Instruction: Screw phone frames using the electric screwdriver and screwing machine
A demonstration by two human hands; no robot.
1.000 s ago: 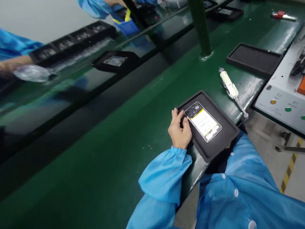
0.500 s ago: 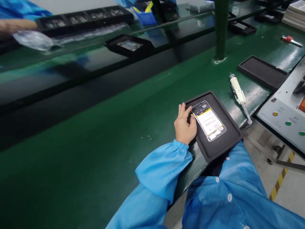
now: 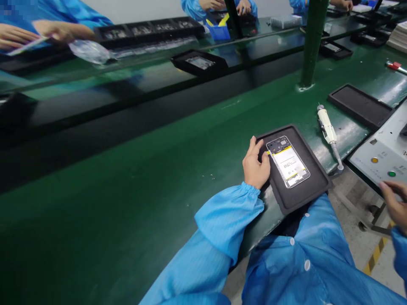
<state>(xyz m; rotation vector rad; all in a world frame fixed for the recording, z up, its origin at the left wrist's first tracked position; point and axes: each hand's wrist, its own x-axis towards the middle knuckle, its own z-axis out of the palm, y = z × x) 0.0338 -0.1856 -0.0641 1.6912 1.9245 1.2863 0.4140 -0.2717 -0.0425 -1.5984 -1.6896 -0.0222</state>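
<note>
My left hand (image 3: 257, 165) is at the left edge of a shallow black tray (image 3: 313, 190), with its thumb and fingers curled round the rim. In the tray lies a smartphone with its back off (image 3: 288, 163), its white battery and dark upper board showing. A small yellow tab sticks out at the phone's left side, close to my thumb and index finger. My right hand (image 3: 396, 203) is partly in view at the right edge, beside the grey control panel, fingers apart and nothing visible in them.
A white electric screwdriver (image 3: 327, 127) lies right of the tray. Beyond it are another black tray (image 3: 359, 103) and a green post (image 3: 313, 46). The panel (image 3: 381, 148) has coloured buttons. Across the bench, co-workers' hands (image 3: 54, 31) are near black trays and a blue bin (image 3: 219, 31).
My right hand has come into view at the right edge. The camera view has shifted, so the bench items appear moved. My left hand stays at the tray's edge.
</note>
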